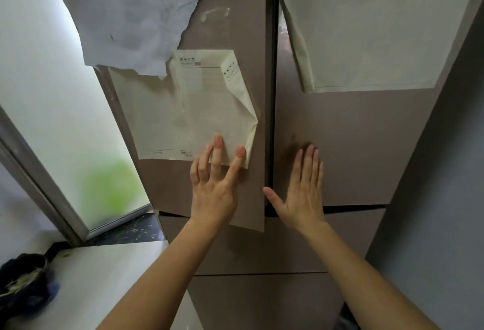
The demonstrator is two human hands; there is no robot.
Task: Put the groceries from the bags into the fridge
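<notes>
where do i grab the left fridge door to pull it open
Grip the left fridge door by its free vertical edge at the centre gap, coming from the right: no handle shows, and that edge stands proud of the right door, leaving a lip to hook.

— What covers the arms?

— Both are bare: the smooth, slender left forearm (167, 272) and the matching bare right forearm (366, 277) are uncovered skin from the wrists to the bottom edge of the view.

— And the hands?

— The bare, long-fingered left hand (213, 193) and the bare, long-fingered right hand (303, 193) are both slim, with narrow wrists.

— The nails?

— Short, rounded and plain-looking on the left hand's fingertips (217, 141). The right thumbnail (267, 190) looks the same. Finer detail is too blurred to tell.
</notes>
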